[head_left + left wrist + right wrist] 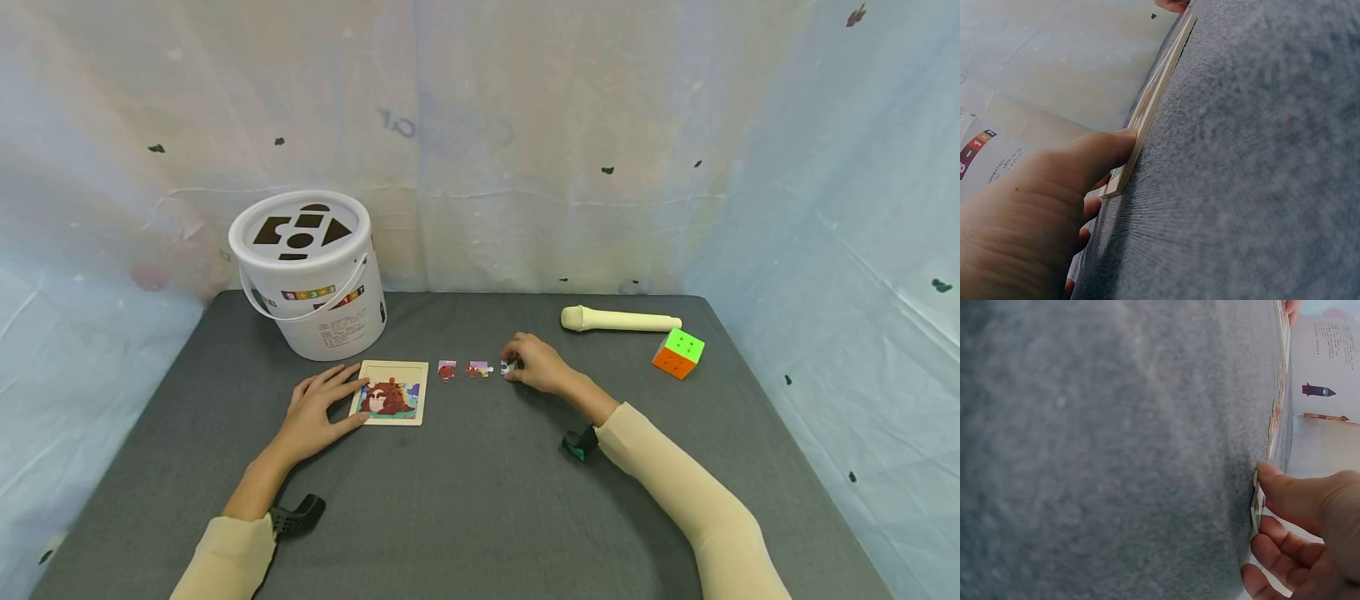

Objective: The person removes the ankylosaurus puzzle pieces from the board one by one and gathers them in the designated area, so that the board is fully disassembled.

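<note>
A square wooden jigsaw board (390, 403) with a brown animal picture lies flat on the table, left of centre. My left hand (318, 417) rests at its left side, fingers extended, with thumb and a fingertip touching the frame. In the left wrist view the thumb (1113, 150) presses on the frame's edge. To the board's right, two loose puzzle pieces, one red and lilac (447, 370) and one with a side knob (480, 368), lie in a row. At the row's right end my right hand (542, 365) pinches another puzzle piece (1257, 509) between thumb and fingers, close over the cloth.
A white lidded bucket (330, 321) with shape cut-outs stands behind the board at left. Back right lie a cream toy microphone (622, 320) and a green-and-orange puzzle cube (678, 353). Grey cloth (465, 517) covers the table, and pale sheeting (510, 167) hangs behind it.
</note>
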Tool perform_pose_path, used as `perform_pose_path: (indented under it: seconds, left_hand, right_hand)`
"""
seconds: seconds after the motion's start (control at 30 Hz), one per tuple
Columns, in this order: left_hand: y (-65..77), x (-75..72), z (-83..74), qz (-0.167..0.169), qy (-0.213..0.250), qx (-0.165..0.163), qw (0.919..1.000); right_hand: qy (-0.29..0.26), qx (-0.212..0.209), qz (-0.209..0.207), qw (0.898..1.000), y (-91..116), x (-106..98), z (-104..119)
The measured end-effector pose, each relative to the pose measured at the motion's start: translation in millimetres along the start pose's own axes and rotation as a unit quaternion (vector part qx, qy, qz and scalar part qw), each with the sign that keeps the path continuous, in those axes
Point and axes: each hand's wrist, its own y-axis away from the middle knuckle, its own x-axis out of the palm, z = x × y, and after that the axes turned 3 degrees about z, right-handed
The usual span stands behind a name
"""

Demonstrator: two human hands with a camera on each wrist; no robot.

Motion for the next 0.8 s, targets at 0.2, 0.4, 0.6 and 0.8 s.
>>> perform_pose_path:
  seconds: [0.2,0.4,0.6,0.8]
  left_hand:
    - [0.4,0.1,1.8,0.002,-0.004,-0.001,1.0]
    - [0.3,1.1,3.8,0.004,-0.01,-0.001,0.9999]
    - [-0.3,1.5,4.2,0.003,-0.015,0.004,0.9999]
    - [-0.2,1.4,2.6,0.002,-0.022,0.004,0.9997]
  right_hand:
    - [-0.006,0.003,0.013,1.0,-0.6,-3.3,3.3]
    - [-0.006,0.003,0.021,1.0,-1.4,-4.7,4.2]
    - [-0.016,0.009,0.036,0.999,-0.8,-7.2,3.9]
    - [-0.011,0.009,0.052,0.999,-2.5,-10.1,5.3]
